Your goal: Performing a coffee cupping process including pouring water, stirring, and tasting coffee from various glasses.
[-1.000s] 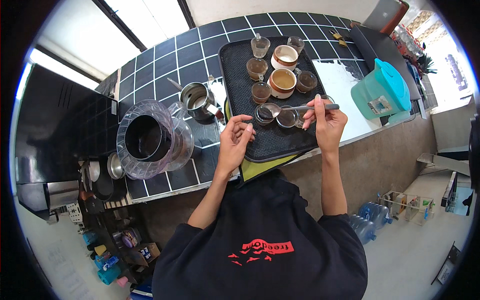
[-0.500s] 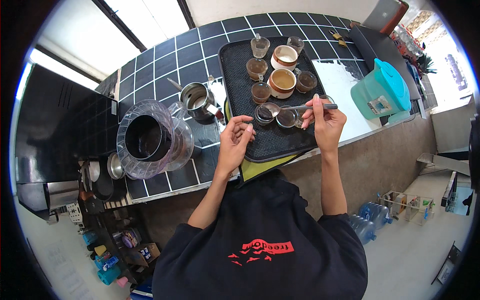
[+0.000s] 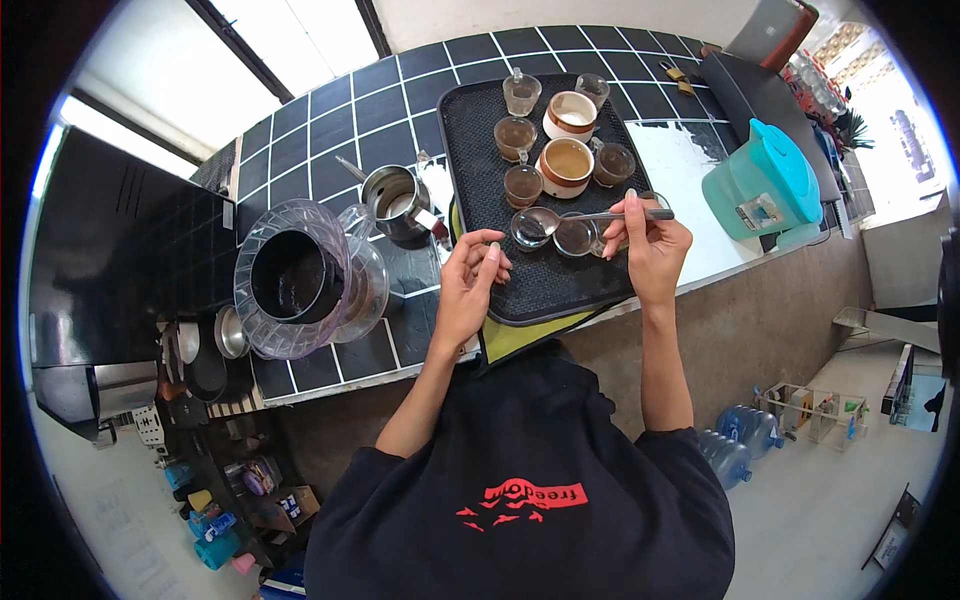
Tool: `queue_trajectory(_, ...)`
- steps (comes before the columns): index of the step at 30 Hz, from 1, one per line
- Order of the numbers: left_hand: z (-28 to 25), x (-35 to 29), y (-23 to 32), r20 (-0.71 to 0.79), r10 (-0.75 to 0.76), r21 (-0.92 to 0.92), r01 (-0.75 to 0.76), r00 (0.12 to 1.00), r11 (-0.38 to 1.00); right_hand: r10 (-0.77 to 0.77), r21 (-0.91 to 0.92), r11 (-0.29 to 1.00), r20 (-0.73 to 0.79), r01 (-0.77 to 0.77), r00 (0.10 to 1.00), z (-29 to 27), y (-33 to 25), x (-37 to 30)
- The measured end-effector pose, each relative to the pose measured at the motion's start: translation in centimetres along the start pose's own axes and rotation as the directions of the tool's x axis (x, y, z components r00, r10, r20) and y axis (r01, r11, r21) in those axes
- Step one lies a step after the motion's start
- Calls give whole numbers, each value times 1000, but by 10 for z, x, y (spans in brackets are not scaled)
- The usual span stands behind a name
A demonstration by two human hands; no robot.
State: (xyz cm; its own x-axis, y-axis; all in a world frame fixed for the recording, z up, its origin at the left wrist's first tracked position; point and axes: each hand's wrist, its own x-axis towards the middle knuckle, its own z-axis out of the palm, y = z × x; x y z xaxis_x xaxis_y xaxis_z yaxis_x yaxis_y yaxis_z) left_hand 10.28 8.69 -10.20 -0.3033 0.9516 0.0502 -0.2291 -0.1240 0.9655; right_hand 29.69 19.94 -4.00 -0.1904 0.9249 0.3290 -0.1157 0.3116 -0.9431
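Observation:
My right hand (image 3: 655,250) pinches the handle of a metal spoon (image 3: 610,216). The spoon's bowl is over a small glass cup (image 3: 528,232) with something dark in it. Just right of that cup stands another glass cup (image 3: 574,238), partly under the spoon handle. My left hand (image 3: 468,282) hovers at the left side of the black tray (image 3: 570,290), fingers loosely curled and apart, with nothing seen in them. Farther back on the tray stand a brown-and-white sugar bowl-like cup (image 3: 566,162) with amber liquid, a similar cup (image 3: 571,115) with white contents, and several glass cups with brown contents.
Left of the tray are a steel pot (image 3: 398,204) and a clear plastic pitcher (image 3: 370,280) beside a black container (image 3: 292,278). A turquoise lidded pitcher (image 3: 760,185) stands at the right. Yellow-green cloth (image 3: 525,340) shows under the tray's near edge.
The spoon's bowl has shifted very slightly over the near-left glass cup. Both hands are almost where they were.

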Motion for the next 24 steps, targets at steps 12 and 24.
queue_trajectory(12, 1, 1, 3, 8, -15, -6, 15, 1000, 1000, -2, -1, 1000, 1, 2, 1000, 0, 0, 0)
queue_trajectory(24, -1, 1, 1, 5, -21, -6, 21, 1000, 1000, -4, -14, 1000, 1, 4, 1000, 1, 0, 1)
